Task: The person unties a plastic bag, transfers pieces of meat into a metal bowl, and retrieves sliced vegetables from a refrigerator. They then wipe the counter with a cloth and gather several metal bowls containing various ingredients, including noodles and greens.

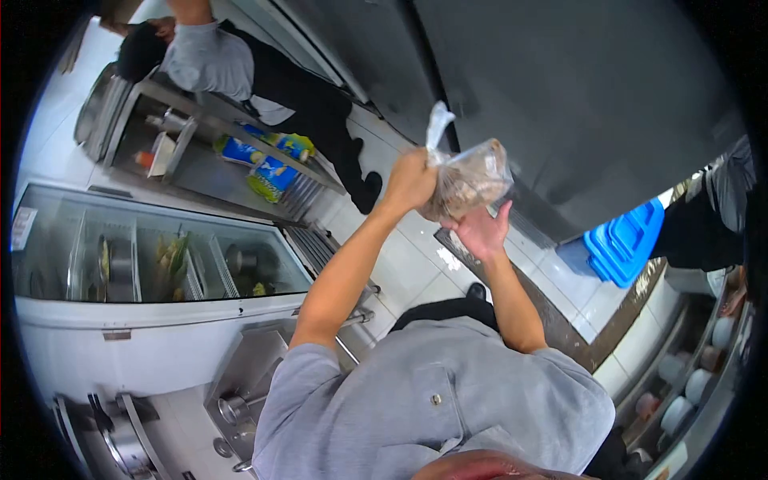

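Note:
A clear plastic bag (474,178) with brownish, lumpy contents hangs in front of my chest, its white twisted neck sticking up at the top. My left hand (413,181) is closed around the neck of this bag. Below it, my right hand (485,232) is turned palm up with the thumb spread outward, right at the bag's underside. The bag partly covers the fingers of that hand.
A large grey metal cabinet (576,104) stands ahead. At right is a blue lidded bin (626,244), with bowls on shelves (680,384) behind. A glass-topped chest freezer (192,308) lies left. Beyond a steel shelf unit (200,172), another person (212,64) bends.

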`<state>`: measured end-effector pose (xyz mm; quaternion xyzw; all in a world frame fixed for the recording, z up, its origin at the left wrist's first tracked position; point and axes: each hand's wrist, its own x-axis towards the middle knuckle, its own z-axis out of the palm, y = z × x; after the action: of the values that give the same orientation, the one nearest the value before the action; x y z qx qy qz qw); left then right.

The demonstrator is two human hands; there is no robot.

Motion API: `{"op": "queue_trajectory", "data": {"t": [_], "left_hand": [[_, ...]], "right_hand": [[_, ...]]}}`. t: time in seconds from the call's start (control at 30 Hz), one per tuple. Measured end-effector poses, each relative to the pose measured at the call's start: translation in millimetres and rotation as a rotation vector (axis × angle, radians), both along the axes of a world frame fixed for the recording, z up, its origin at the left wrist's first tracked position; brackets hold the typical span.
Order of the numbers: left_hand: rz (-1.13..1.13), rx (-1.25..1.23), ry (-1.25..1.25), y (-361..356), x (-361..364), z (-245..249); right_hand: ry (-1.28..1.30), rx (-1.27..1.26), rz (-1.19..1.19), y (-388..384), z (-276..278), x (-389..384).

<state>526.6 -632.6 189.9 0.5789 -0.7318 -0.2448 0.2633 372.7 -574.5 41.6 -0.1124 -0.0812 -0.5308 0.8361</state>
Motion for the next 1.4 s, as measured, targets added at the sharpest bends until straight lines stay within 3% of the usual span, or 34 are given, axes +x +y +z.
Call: {"op": "queue_trajectory", "data": {"t": [0.03,0.07,0.13,0.2,0.27,0.43,0.5,0.53,0.6,0.67,0.73,0.8,0.87,0.9,0.93,1.0,1.03,1.13,1.17,1.23,1.27,1.3,1.37,1.4], "left_hand": [[-0.009,-0.399,-0.127,-9.1,2.0,-9.1],[-0.019,-0.79,-0.244,-9.2,2.9,-22.2],[0.03,-0.146,0.174,-2.6,-6.4,-17.4],[0.025,-0.071,0.16,-1.0,-13.6,-9.9],[0.117,-0.007,0.023,-5.5,-18.5,-3.3],[0.011,0.068,0.112,-20.3,-8.1,-14.0],[-0.016,0.186,0.633,-27.5,-8.6,-17.9],[-0.017,0.196,0.639,-31.6,-5.7,-17.6],[0.095,0.538,0.793,-43.7,3.7,-15.7],[0.064,0.587,0.71,-54.7,22.2,-19.6],[-0.063,0.126,-0.131,-63.3,39.2,-20.0],[-0.003,0.098,-0.129,-69.6,61.2,-42.1],[0.009,0.575,0.617,-80.6,79.4,-72.8],[-0.035,0.774,0.749,-82.1,82.8,-68.7],[-0.036,0.783,0.744,-83.8,89.0,-74.3],[0.045,0.989,0.857,-86.6,102.4,-96.6],[0.11,0.958,0.914,-85.0,101.7,-107.8],[0.08,0.908,0.713,-86.8,98.5,-141.2],[0.063,0.902,0.713,-85.9,94.2,-148.6],[-0.096,0.616,0.475,-83.3,92.9,-147.5],[-0.103,0.609,0.475,-88.3,93.9,-142.2],[-0.237,0.638,0.294,-93.7,93.6,-120.4],[-0.536,0.709,0.037,-119.0,95.9,-99.1],[-0.545,0.474,0.064,-142.5,99.1,-80.2]], "right_hand": [[0.008,0.03,-0.017,3.8,-2.9,1.0],[0.236,-0.033,-0.138,9.0,-6.9,-0.1],[0.711,-0.169,-0.367,6.2,-13.3,-3.2],[0.919,-0.119,-0.508,-11.2,-20.7,8.6],[0.851,-0.05,-0.629,-13.1,4.5,14.4],[0.632,0.114,-0.893,-24.3,40.0,12.8],[0.676,0.102,-0.877,-29.9,40.4,11.0],[0.707,0.09,-0.863,-32.8,41.4,12.2],[0.717,0.137,-0.835,-40.3,39.1,20.6],[0.69,0.229,-0.7,-52.5,25.0,30.3],[0.651,0.268,-0.672,-60.4,15.6,41.9],[0.602,0.3,-0.631,-65.6,8.9,57.1],[0.446,0.347,-0.558,-72.9,4.5,66.1],[0.51,0.29,-0.546,-79.1,4.8,68.9],[0.508,0.3,-0.549,-82.4,4.5,73.9],[1.074,0.322,-0.706,-91.0,7.0,82.8],[1.426,0.241,-0.776,-95.0,-6.5,84.6],[1.554,0.306,-0.749,-98.7,-25.6,87.9],[1.364,0.403,-0.694,-97.0,-20.5,86.1],[1.225,0.458,-0.632,-90.5,-16.3,82.7],[1.079,0.517,-0.551,-85.9,-16.9,76.1],[1.075,0.511,-0.561,-79.7,-31.0,71.2],[0.756,0.508,-0.546,-69.7,-79.0,67.1],[0.753,0.499,-0.552,-66.9,-83.0,71.3]]}}
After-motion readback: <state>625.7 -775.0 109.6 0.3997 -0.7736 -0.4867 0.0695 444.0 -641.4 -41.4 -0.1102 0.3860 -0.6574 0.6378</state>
